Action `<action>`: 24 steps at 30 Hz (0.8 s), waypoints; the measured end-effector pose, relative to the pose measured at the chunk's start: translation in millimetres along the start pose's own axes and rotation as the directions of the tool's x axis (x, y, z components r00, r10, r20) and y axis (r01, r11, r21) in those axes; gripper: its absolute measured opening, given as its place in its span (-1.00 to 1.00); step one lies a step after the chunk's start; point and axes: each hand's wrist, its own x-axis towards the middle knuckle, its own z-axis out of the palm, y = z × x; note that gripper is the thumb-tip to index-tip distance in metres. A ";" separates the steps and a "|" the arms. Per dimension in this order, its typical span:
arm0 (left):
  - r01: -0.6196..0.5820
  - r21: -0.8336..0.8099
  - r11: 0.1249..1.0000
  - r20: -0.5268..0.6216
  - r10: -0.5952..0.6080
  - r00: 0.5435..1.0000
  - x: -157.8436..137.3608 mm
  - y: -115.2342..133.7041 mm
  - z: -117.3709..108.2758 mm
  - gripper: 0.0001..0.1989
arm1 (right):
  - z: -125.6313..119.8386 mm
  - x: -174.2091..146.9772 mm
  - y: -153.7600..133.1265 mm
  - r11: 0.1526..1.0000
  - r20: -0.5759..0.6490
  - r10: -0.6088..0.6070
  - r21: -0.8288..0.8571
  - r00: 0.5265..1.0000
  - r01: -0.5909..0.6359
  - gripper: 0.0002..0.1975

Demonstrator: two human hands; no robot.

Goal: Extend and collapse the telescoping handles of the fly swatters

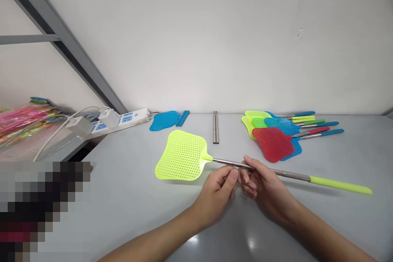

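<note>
A yellow-green fly swatter with a perforated head lies across my view, its telescopic metal rod extended and its yellow-green grip pointing right. My right hand is closed around the middle of the rod, thumb on top. Just below the rod, closer to the swatter's head, my left hand is closed with thumb pressed against the index finger. Whatever sits in that pinch is hidden. The fingertips of both hands nearly meet.
Several assembled fly swatters are stacked at the back right. Two metal rods lie at the back middle, beside blue swatter heads and blue grips. A power strip and bagged colourful items are on the left.
</note>
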 end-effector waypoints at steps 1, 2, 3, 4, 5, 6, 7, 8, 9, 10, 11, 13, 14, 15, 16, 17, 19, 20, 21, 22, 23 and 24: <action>-0.009 0.004 1.000 0.003 0.009 1.000 -0.4 0.1 0.1 -0.71 | -0.3 0.3 -0.1 1.000 -0.006 0.002 0.004 1.000 -0.002 -0.57; -0.012 0.007 1.000 0.003 0.012 1.000 -0.8 0.3 0.2 -0.71 | -0.5 0.6 -0.3 1.000 -0.008 0.007 0.008 1.000 -0.007 -0.57; -0.009 0.010 1.000 0.001 0.009 1.000 -1.1 0.6 0.2 -0.71 | -0.6 0.9 -0.6 1.000 -0.007 0.010 0.013 1.000 -0.010 -0.57; -0.001 0.012 1.000 -0.004 0.001 1.000 -1.4 1.1 0.3 -0.72 | -0.6 1.1 -1.1 1.000 -0.004 0.011 0.017 1.000 -0.011 -0.57; 0.007 0.014 1.000 -0.014 -0.007 1.000 -1.7 1.7 0.4 -0.72 | -0.7 1.2 -1.6 1.000 -0.001 0.011 0.020 1.000 -0.011 -0.57; 0.014 0.014 1.000 -0.023 -0.013 1.000 -1.9 2.5 0.4 -0.72 | -0.7 1.2 -2.1 1.000 0.001 0.008 0.021 1.000 -0.008 -0.57; 0.019 0.012 1.000 -0.032 -0.018 0.999 -2.1 3.4 0.5 -0.73 | -0.8 1.0 -2.5 1.000 0.004 0.005 0.020 1.000 -0.005 -0.57; 0.022 0.007 1.000 -0.040 -0.022 0.999 -2.3 4.4 0.5 -0.74 | -0.9 0.7 -2.8 1.000 0.004 0.000 0.019 1.000 0.000 -0.56; 0.026 -0.001 1.000 -0.045 -0.026 0.999 -2.6 5.4 0.5 -0.75 | -1.1 0.4 -3.0 1.000 0.004 -0.005 0.019 1.000 0.005 -0.56; 0.030 -0.010 0.999 -0.050 -0.031 0.998 -2.9 6.3 0.5 -0.76 | -1.3 0.1 -3.2 1.000 0.004 -0.009 0.021 1.000 0.009 -0.56; 0.036 -0.021 0.999 -0.053 -0.037 0.998 -3.2 7.1 0.5 -0.77 | -1.6 0.1 -3.3 1.000 0.005 -0.012 0.023 1.000 0.012 -0.57; 0.046 -0.040 0.998 -0.062 -0.049 0.997 -3.8 8.2 0.4 -0.77 | -2.0 0.6 -3.6 1.000 0.007 -0.012 0.029 1.000 0.012 -0.57; 0.049 -0.048 0.998 -0.066 -0.052 0.996 -4.1 8.5 0.3 -0.76 | -2.1 1.1 -4.0 0.999 0.008 -0.011 0.032 1.000 0.011 -0.57; 0.050 -0.054 0.997 -0.068 -0.053 0.996 -4.3 8.7 0.2 -0.75 | -2.2 1.7 -4.3 0.999 0.008 -0.010 0.037 1.000 0.009 -0.57; 0.049 -0.056 0.997 -0.068 -0.053 0.996 -4.3 8.9 0.0 -0.74 | -2.4 2.3 -4.7 0.999 0.008 -0.008 0.043 1.000 0.008 -0.57; 0.048 -0.056 0.997 -0.064 -0.052 0.997 -4.4 9.0 -0.2 -0.72 | -2.5 2.8 -5.1 0.999 0.010 -0.006 0.052 1.000 0.006 -0.57; 0.044 -0.050 0.998 -0.047 -0.047 0.998 -4.2 9.0 -0.5 -0.68 | -2.9 3.4 -5.6 0.998 0.020 -0.001 0.066 1.000 0.000 -0.57; 0.043 -0.044 0.998 -0.032 -0.045 0.998 -4.2 8.8 -0.6 -0.65 | -3.0 3.5 -5.7 0.998 0.025 0.001 0.068 1.000 -0.003 -0.57; 0.042 -0.038 0.998 -0.015 -0.042 0.999 -4.1 8.4 -0.5 -0.62 | -3.1 3.4 -5.6 0.998 0.030 0.000 0.067 1.000 -0.002 -0.57; 0.036 -0.032 0.999 0.003 -0.036 0.999 -4.1 7.7 -0.4 -0.59 | -3.0 3.1 -5.5 0.998 0.035 -0.003 0.065 0.999 0.001 -0.57; 0.024 -0.026 0.999 0.017 -0.023 1.000 -4.2 6.7 -0.1 -0.56 | -2.9 2.7 -5.3 0.998 0.040 -0.004 0.064 0.999 0.002 -0.57; 0.007 -0.017 1.000 0.026 -0.006 1.000 -4.3 5.5 0.3 -0.53 | -2.6 2.2 -5.2 0.998 0.046 -0.006 0.066 0.999 0.003 -0.56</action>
